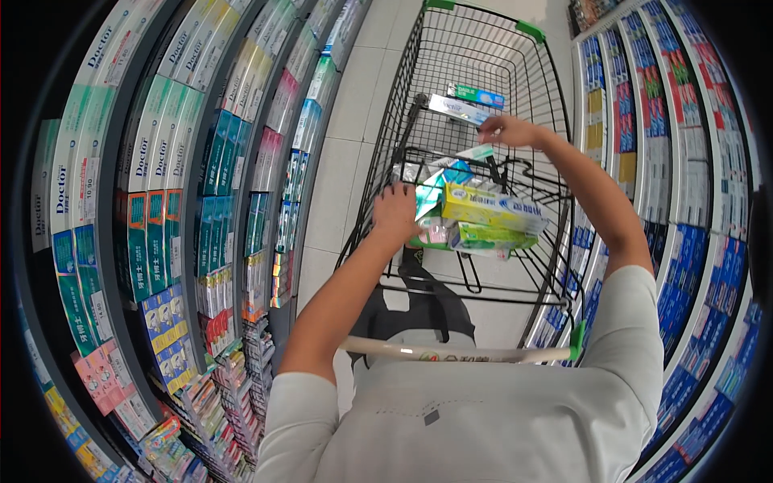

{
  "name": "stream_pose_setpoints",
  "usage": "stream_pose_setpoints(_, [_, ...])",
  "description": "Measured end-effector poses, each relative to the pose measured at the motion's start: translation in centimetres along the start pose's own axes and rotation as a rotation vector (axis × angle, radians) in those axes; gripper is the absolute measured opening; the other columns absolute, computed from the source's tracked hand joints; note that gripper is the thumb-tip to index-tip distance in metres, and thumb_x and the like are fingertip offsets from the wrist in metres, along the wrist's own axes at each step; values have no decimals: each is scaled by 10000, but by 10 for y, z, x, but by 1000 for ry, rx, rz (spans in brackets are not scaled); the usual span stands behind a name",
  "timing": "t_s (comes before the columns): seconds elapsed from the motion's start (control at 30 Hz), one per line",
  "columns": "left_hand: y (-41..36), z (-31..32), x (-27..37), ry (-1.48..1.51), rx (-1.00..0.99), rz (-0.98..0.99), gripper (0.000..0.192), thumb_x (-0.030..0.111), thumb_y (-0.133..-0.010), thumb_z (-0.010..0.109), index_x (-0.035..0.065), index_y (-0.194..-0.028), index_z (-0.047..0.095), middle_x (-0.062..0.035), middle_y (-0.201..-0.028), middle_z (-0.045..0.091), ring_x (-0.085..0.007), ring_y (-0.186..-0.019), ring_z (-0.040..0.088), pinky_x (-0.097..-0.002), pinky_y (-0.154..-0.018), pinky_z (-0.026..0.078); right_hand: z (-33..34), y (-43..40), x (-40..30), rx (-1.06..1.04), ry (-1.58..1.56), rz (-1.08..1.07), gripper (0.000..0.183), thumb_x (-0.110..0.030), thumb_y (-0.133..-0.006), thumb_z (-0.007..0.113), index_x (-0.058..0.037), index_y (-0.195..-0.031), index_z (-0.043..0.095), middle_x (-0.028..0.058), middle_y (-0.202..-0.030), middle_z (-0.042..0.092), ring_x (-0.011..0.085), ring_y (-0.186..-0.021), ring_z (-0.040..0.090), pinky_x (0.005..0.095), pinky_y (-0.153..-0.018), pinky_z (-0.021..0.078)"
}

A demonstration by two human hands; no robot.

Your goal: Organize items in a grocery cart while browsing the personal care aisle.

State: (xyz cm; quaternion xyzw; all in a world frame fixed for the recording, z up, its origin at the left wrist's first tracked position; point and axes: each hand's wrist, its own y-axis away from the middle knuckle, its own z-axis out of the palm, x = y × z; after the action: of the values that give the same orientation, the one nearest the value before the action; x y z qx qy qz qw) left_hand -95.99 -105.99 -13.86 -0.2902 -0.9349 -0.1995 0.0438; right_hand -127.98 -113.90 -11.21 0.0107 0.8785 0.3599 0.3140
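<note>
A black wire shopping cart (552, 78) with green corner caps stands before me. My right hand (512, 131) reaches over its main basket, fingers closed at the right end of a white toothpaste box (454, 108). Just beyond lies a green and blue Darlie toothpaste box (477, 95). My left hand (394, 208) is at the left side of the cart's rear section, beside a teal and white box (430, 192). Whether it grips this box or the wire is not clear. Nearer me lie a yellow box (492, 205) and a green package (495, 236).
Shelves of boxed toothpaste (157, 133) line the left side of the aisle. Racks of blue and red packages (682, 265) rise close on the right. The cart's pale push handle (483, 353) crosses in front of my torso. Light floor tiles (344, 163) run left of the cart.
</note>
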Motion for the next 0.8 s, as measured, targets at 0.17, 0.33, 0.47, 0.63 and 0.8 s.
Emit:
stream_pose_setpoints(0.17, [8,12,-16,175,-275,-210,679,243,-610,837,5,-1112,447,-208,-1079,560,-357,-950,626,-425,-768,540,51,-62,-1,-556,-204,97,1048,-550,-729,735,-189,-1515,143,173,-1544,168,345,-1416,188,480,-1096,294])
stream_pose_setpoints(0.33, [19,7,-13,365,-127,-198,610,187,-666,819,1,-1093,427,-228,-1093,521,-398,-963,599,-462,-796,517,76,-82,13,-653,-483,205,528,-175,-750,788,-88,-1222,568,61,-1150,580,177,-1073,539,329,-834,493])
stream_pose_setpoints(0.47, [21,-2,-9,411,-158,-224,608,219,-709,788,-5,-1140,422,-219,-1184,444,-403,-1064,543,-464,-827,510,54,-95,46,-580,-666,184,476,-115,-739,793,-24,-1167,605,64,-1037,651,164,-894,646,231,-769,539])
stream_pose_setpoints(0.63, [20,2,-11,364,-248,-166,642,265,-747,756,-11,-1219,418,-188,-1160,463,-359,-1117,509,-438,-879,481,-12,-94,81,-392,-593,158,485,-108,-716,793,15,-1146,606,102,-1067,630,205,-977,614,311,-871,505])
stream_pose_setpoints(0.8, [26,3,-15,252,-219,-103,467,221,-781,700,1,-1119,464,-148,-1073,520,-319,-1070,543,-427,-839,492,-80,-34,80,42,-608,151,473,-201,-748,789,12,-1130,608,81,-1013,642,164,-894,622,265,-782,512])
